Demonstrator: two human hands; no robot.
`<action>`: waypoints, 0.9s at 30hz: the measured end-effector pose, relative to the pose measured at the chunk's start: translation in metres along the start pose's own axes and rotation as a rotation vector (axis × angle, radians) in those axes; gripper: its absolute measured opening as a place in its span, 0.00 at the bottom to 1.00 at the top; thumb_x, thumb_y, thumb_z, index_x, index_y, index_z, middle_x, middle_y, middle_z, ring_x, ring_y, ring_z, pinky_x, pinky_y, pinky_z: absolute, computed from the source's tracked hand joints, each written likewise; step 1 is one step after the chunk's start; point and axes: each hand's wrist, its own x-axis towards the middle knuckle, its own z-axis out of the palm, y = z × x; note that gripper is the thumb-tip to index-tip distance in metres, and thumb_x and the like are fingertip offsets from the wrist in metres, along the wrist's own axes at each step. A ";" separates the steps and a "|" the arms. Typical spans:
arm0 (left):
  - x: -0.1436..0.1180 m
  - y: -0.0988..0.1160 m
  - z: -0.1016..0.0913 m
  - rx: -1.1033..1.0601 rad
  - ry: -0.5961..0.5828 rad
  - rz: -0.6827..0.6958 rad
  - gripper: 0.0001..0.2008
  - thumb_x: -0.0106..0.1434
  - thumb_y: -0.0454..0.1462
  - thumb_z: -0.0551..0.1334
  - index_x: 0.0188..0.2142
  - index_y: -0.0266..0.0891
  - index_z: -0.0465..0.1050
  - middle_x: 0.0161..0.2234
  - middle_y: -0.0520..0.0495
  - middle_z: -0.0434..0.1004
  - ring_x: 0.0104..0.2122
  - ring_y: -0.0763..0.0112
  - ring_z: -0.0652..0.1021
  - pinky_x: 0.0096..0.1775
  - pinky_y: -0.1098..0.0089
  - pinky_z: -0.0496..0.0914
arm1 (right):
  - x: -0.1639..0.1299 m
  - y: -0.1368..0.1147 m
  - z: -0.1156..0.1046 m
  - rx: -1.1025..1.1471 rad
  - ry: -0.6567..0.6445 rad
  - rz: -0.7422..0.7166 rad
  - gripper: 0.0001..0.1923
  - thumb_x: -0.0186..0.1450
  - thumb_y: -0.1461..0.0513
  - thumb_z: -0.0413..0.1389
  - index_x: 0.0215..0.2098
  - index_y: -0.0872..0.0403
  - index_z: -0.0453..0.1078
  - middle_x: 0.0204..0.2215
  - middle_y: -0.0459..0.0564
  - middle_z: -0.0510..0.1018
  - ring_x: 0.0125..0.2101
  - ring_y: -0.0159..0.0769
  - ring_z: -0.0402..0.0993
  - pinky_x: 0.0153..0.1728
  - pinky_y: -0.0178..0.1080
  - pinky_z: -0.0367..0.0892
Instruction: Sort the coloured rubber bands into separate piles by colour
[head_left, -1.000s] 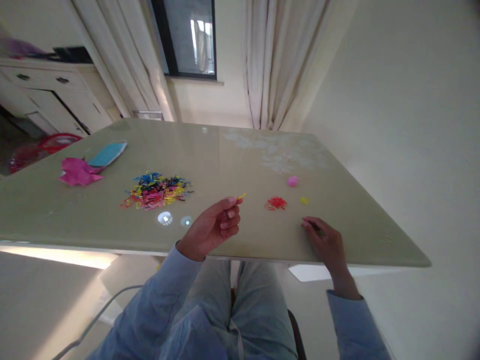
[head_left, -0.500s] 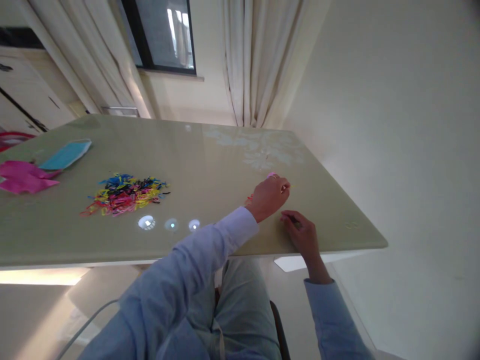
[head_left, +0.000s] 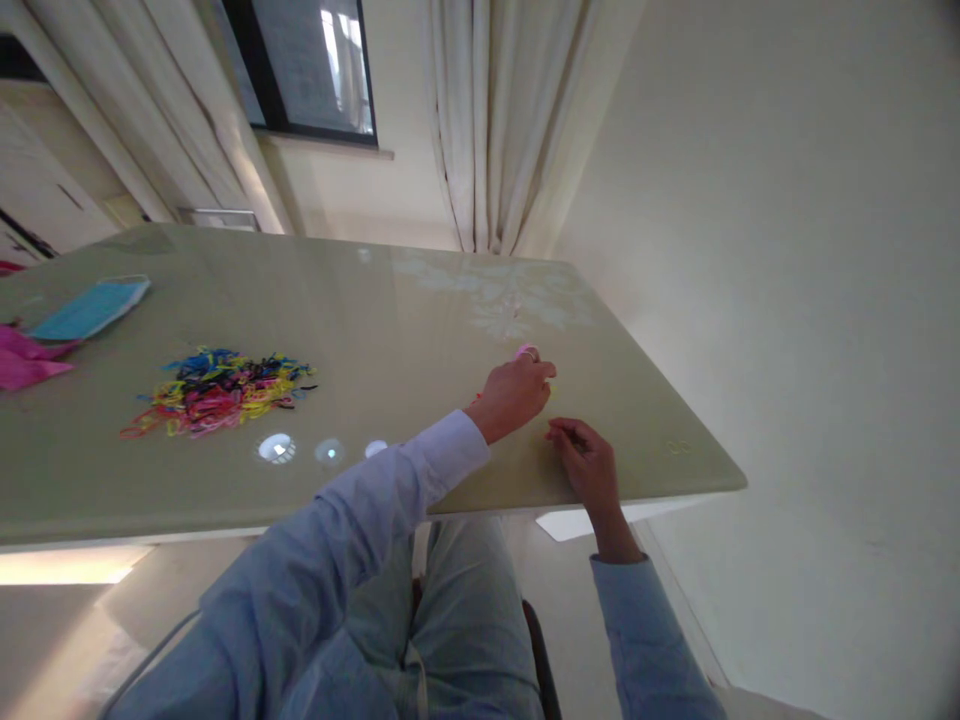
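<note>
My left hand (head_left: 517,398) reaches across to the right half of the table, palm down, with its fingers bent and pressed toward the tabletop. What its fingertips hold, if anything, is hidden. Close around it are small coloured bits like rubber bands: a pink one (head_left: 527,351) beyond the knuckles, a red one (head_left: 477,398) by the wrist and a yellow one (head_left: 553,384) by the fingertips. Nearer the front edge, my right hand (head_left: 589,458) rests on its side with thumb and forefinger drawn together. Anything between them is too small to name.
A mixed heap of coloured rubber bands (head_left: 225,392) lies on the left of the glossy table (head_left: 390,330). Farther left are a blue face mask (head_left: 94,308) and a crumpled pink piece (head_left: 30,358). A wall (head_left: 787,300) rises along the right side.
The whole view has shifted, so everything sits farther left. My left hand's fingers look slightly less curled. My right hand stays in about the same place on the table.
</note>
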 end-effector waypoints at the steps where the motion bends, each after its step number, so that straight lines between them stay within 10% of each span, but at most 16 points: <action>1: -0.010 -0.003 -0.007 -0.010 0.013 -0.002 0.14 0.66 0.35 0.56 0.48 0.40 0.77 0.53 0.40 0.73 0.44 0.63 0.78 0.43 0.67 0.71 | 0.000 0.000 0.000 -0.003 0.003 -0.002 0.17 0.60 0.50 0.57 0.36 0.55 0.77 0.31 0.53 0.82 0.32 0.40 0.78 0.37 0.41 0.71; 13: -0.181 -0.100 -0.046 0.033 0.010 -0.325 0.13 0.68 0.38 0.55 0.41 0.40 0.79 0.36 0.46 0.82 0.36 0.66 0.79 0.39 0.69 0.66 | 0.007 -0.001 0.008 -0.305 -0.105 -0.178 0.18 0.63 0.50 0.53 0.37 0.54 0.78 0.33 0.55 0.83 0.32 0.41 0.79 0.38 0.43 0.73; 18: -0.195 -0.113 -0.055 -0.019 0.138 -0.557 0.13 0.67 0.40 0.56 0.43 0.40 0.78 0.23 0.50 0.76 0.24 0.69 0.75 0.31 0.70 0.62 | 0.008 -0.024 0.036 -0.276 -0.184 -0.264 0.17 0.64 0.52 0.53 0.38 0.54 0.78 0.34 0.54 0.83 0.31 0.40 0.79 0.37 0.43 0.73; 27: -0.194 -0.106 -0.054 0.072 0.003 -0.477 0.15 0.68 0.44 0.54 0.45 0.46 0.78 0.29 0.46 0.81 0.32 0.61 0.80 0.36 0.66 0.67 | 0.023 -0.124 0.154 -0.102 -0.562 -0.540 0.10 0.66 0.61 0.54 0.41 0.53 0.78 0.36 0.51 0.83 0.33 0.34 0.78 0.36 0.35 0.70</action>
